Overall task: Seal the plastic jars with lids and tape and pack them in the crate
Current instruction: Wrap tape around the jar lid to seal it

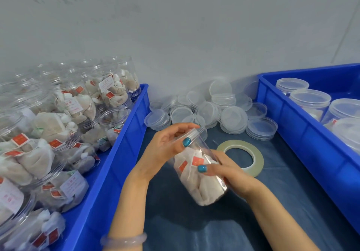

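A clear plastic jar [198, 182] filled with tea bags is tilted above the dark table between my hands. My left hand [167, 143] curls round its lidded top end, thumb on the clear lid [191, 133]. My right hand [224, 169] grips the jar's body from the right, thumb across the front. A roll of clear tape [253, 153] lies flat on the table just behind my right hand. A heap of loose clear lids [214, 110] sits at the back against the wall.
A blue crate [109, 172] on the left holds several open jars of tea bags [58, 133]. A second blue crate [303, 133] on the right holds several lidded jars [309, 99]. A grey wall stands close behind.
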`<state>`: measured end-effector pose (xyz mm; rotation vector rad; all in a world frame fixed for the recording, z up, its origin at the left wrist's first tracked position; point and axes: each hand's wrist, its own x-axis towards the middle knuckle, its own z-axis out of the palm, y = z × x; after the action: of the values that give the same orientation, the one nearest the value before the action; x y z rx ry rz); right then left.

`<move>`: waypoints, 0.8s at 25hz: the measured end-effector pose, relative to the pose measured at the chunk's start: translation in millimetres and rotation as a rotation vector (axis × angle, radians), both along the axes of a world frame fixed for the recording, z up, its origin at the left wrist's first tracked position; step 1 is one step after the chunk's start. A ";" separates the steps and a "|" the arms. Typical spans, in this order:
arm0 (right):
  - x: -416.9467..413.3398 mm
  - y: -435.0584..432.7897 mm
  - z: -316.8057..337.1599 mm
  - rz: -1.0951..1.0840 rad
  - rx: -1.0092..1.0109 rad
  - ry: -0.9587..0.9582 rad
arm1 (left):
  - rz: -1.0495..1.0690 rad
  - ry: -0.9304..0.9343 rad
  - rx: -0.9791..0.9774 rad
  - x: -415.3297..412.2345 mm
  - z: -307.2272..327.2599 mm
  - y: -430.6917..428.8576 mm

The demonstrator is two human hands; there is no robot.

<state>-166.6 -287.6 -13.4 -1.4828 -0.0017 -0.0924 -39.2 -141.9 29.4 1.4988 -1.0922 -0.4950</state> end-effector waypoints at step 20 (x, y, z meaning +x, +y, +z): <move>2.7 7.9 4.6 -0.072 -0.080 0.005 | 0.087 0.180 0.063 -4.2 3.0 -5.0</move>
<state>-163.9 -279.7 -8.9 -1.5631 0.0525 -0.1484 -43.4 -146.9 32.4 1.5180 -0.8754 -0.5958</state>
